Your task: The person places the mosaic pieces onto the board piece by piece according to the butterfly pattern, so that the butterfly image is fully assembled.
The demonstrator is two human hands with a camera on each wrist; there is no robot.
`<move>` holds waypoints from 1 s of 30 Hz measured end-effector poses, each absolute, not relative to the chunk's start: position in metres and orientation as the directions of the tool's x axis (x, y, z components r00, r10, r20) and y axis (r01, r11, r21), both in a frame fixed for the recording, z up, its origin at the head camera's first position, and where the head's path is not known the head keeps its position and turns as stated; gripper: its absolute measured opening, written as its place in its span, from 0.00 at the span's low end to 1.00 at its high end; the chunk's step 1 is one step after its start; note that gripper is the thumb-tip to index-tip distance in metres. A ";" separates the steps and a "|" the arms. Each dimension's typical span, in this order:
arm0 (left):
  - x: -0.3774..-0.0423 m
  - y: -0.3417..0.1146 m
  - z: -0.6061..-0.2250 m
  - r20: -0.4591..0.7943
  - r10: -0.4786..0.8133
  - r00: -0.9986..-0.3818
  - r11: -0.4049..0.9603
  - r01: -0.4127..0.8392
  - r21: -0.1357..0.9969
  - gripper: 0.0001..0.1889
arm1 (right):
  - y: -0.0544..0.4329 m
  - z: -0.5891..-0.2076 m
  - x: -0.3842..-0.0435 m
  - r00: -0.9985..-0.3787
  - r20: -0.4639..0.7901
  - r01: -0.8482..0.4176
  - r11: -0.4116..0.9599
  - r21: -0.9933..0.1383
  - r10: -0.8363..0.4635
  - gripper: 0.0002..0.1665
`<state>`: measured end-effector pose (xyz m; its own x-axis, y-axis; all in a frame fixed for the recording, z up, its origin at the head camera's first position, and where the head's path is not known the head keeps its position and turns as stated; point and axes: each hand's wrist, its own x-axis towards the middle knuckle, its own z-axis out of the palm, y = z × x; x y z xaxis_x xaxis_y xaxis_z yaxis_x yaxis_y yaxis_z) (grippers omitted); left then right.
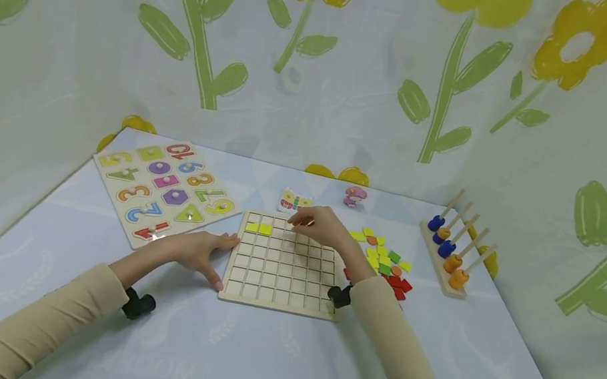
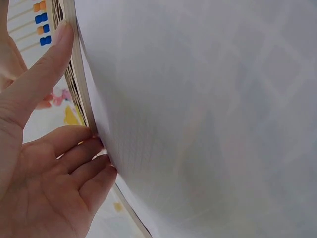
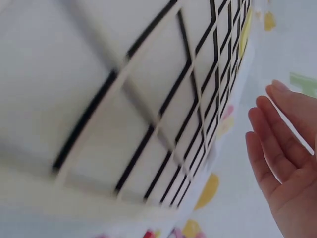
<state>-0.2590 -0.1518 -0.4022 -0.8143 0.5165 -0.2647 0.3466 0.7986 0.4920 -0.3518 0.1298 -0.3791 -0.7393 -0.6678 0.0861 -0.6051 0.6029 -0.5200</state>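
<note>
A wooden grid board (image 1: pixel 278 306) lies on the table, with two yellow tiles (image 1: pixel 258 228) side by side in its upper left squares. My left hand (image 1: pixel 200 254) touches the board's left edge, thumb near the front corner and fingers farther back. In the left wrist view, that hand's thumb and fingertips rest along the board's side. Over the board's far part is my right hand (image 1: pixel 321 226), palm down and fingertips low. The right wrist view shows its fingers (image 3: pixel 277 144) fairly straight and close together, with nothing visible between them.
Loose yellow, green, red and orange tiles (image 1: pixel 381 255) lie right of the board. Behind it are a patterned card (image 1: pixel 295 201) and a pink figurine (image 1: pixel 354 196). A number-and-shape puzzle (image 1: pixel 162 195) lies left; a peg stacker with blue and orange beads (image 1: pixel 446 262) stands right.
</note>
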 end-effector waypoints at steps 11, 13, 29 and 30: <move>-0.259 -0.151 -0.401 -0.265 0.511 -0.818 0.803 0.344 0.486 0.57 | 0.182 -0.372 -0.343 -0.765 0.103 -0.581 0.612 -0.536 -0.636 0.12; -0.259 -0.151 -0.401 -0.266 0.510 -0.818 0.803 0.342 0.488 0.57 | 0.190 -0.372 -0.340 -0.760 0.103 -0.588 0.612 -0.529 -0.641 0.12; -0.259 -0.152 -0.402 -0.260 0.521 -0.813 0.794 0.350 0.497 0.57 | 0.255 -0.384 -0.329 -0.814 -0.011 -0.515 0.730 -0.449 -0.581 0.05; -0.259 -0.152 -0.403 -0.260 0.521 -0.813 0.794 0.350 0.498 0.57 | 0.258 -0.385 -0.329 -0.815 -0.015 -0.514 0.736 -0.441 -0.579 0.04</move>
<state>-0.2593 -0.1515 -0.4025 -0.8129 0.5211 -0.2600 0.3496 0.7937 0.4978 -0.3291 0.2581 -0.3849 -0.8153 -0.5788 -0.0148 -0.5142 0.7356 -0.4410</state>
